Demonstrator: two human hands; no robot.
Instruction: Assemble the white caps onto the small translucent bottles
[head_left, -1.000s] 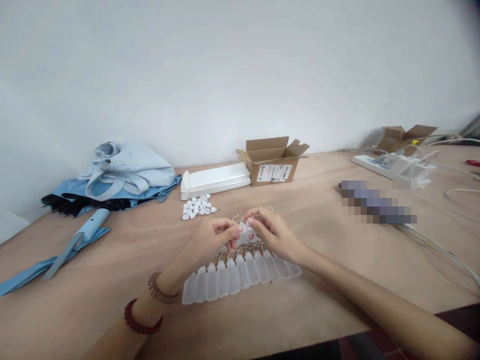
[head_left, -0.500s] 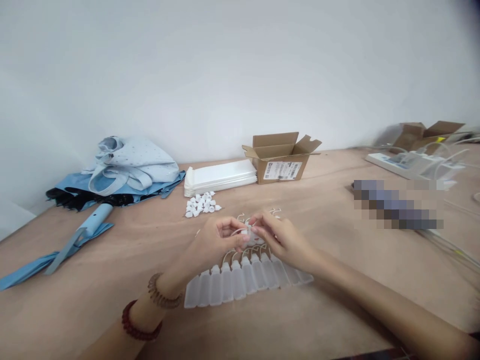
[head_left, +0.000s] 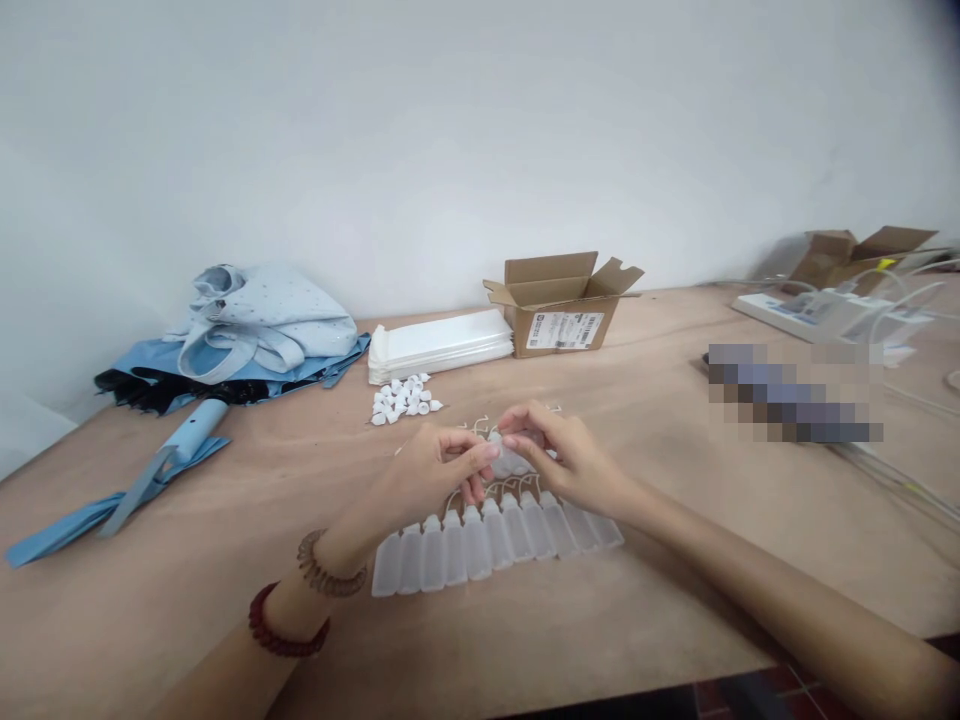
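Your table [head_left: 562, 620] is the biggest thing here; everything below's placed off the row [head_left: 475, 535] of clear bottles on it, necks pointing away from you, thin tubes at the tops.

Your R arm [head_left: 750, 570] comes in low from the R of row, near straight, wrist only slightly bent. Your L arm [head_left: 240, 675] angles up from the near L of row, shorter in view. Bag [head_left: 277, 320] is heaped far L of row, umbrella [head_left: 199, 430] handle sticking out toward you.

Box [head_left: 562, 330], flaps up, is beyond row; stack [head_left: 442, 340] of white sleeves is just L of it, also beyond row. Power strip [head_left: 795, 320] is far R of row.

Your R hand [head_left: 574, 455] is just past row's R half, back of hand up, thumb + index pinching. Your L hand [head_left: 442, 465] is past row's L half, thumb on top, other fingers curled under, pinching too. Tips nearly meet.

Caps [head_left: 405, 400], small + white, lie in a pile beyond row's L end. On your L wrist: brown coil [head_left: 322, 570], red band [head_left: 274, 630].

Bottle [head_left: 494, 436] is gripped btwn both hands' tips, just beyond row, mostly hidden by fingers.
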